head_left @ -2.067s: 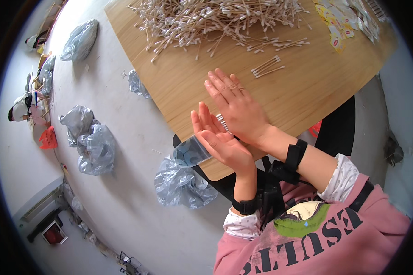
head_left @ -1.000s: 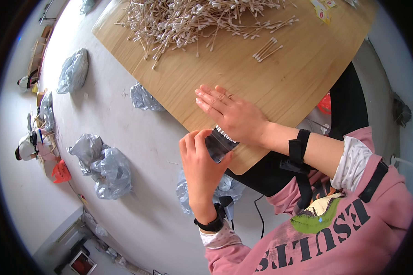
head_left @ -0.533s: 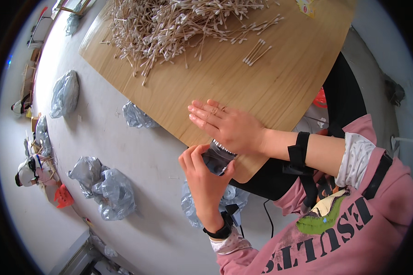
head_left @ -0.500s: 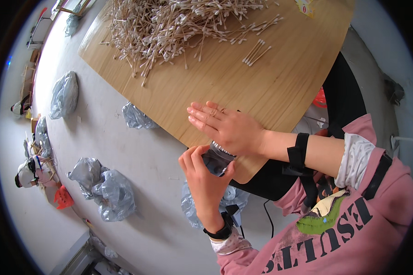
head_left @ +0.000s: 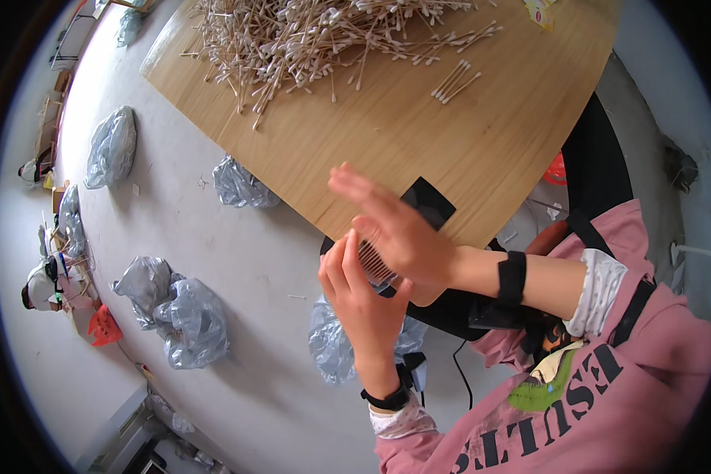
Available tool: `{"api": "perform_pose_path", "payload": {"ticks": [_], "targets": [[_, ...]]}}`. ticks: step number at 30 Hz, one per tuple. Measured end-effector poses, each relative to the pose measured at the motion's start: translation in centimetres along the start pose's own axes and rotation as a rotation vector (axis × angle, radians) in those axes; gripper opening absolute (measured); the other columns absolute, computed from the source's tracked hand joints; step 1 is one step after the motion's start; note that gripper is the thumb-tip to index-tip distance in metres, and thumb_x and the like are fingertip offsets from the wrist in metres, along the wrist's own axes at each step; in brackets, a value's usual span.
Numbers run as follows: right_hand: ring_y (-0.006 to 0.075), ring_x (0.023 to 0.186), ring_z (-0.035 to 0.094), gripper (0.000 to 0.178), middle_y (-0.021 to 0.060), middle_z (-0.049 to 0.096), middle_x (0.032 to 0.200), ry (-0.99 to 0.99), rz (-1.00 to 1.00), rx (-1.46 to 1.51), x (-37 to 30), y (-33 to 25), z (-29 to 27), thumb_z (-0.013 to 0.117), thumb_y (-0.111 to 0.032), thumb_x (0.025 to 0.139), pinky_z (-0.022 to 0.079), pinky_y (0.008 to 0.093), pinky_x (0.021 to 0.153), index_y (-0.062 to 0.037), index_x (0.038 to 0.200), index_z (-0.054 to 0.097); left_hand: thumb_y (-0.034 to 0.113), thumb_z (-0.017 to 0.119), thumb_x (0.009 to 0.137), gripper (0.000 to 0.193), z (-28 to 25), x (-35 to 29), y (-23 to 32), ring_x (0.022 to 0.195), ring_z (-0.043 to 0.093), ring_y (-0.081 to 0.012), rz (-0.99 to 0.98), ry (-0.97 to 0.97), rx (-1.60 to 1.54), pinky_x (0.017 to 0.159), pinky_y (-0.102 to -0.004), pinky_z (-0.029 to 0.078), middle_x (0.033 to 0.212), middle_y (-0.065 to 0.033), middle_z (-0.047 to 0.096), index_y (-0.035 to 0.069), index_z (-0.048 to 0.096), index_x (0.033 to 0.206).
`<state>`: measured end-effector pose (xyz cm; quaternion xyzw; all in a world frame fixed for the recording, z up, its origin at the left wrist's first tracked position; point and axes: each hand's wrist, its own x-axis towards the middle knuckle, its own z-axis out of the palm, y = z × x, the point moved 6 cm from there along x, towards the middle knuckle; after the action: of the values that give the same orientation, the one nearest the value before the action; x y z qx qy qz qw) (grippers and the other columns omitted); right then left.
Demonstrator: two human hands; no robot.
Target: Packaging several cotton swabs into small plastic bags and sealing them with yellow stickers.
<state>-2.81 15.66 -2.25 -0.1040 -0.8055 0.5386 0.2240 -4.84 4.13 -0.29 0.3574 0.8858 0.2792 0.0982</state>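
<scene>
My left hand (head_left: 361, 292) curls around a small clear plastic pack, thumb on one side and fingers on the other. A row of cotton swabs (head_left: 375, 263) stands side by side in it, their thin sticks showing. My right hand (head_left: 407, 237) is tilted edge-on over the pack, its fingers stretched out and slightly blurred. Its palm hides part of the swabs, and I cannot tell whether it touches them. Just beyond the right hand, a flat black square piece (head_left: 430, 202) shows at the table's near corner. Both wrists wear black straps.
A big heap of loose cotton swabs (head_left: 292, 39) covers the far part of the wooden table (head_left: 419, 142). Several swabs (head_left: 455, 83) lie apart to its right, near a yellow-and-white packet (head_left: 540, 13). Grey plastic bags (head_left: 193, 324) sit on the floor; people work at the far left.
My right hand has tipped from lying flat across the pack to a more upright slant. The swabs' sticks and the black square piece now show more. My left hand keeps its hold.
</scene>
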Motion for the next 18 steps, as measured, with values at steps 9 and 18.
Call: {"api": "perform_pose_path", "payload": {"ticks": [9, 18], "targets": [[0.0324, 0.145, 0.035, 0.045, 0.0172, 0.043, 0.151, 0.129, -0.034, -0.276, 0.4, 2.8, -15.7, 0.050, -0.009, 0.101, 0.029, 0.0398, 0.117, -0.0030, 0.146, 0.043, 0.072, 0.051, 0.085, 0.115, 5.2, -2.3, 2.7, 0.153, 0.004, -0.0374, -0.092, -0.228, 0.382, 0.123, -0.0490, -0.001, 0.163, -0.0271, 0.008, -0.011, 0.009, 0.154], [0.0336, 0.145, 0.034, 0.050, 0.0180, 0.041, 0.152, 0.227, 0.103, -0.802, 2.4, 11.2, -32.8, 0.057, -0.015, 0.099, 0.029, 0.0426, 0.118, -0.0025, 0.145, 0.043, 0.046, 0.063, 0.093, 0.092, 2.9, -1.8, 4.1, 0.152, 0.017, -0.0371, -0.178, -0.037, 0.152, 0.122, -0.0520, 0.003, 0.161, -0.0234, 0.025, -0.006, 0.018, 0.155]]}}
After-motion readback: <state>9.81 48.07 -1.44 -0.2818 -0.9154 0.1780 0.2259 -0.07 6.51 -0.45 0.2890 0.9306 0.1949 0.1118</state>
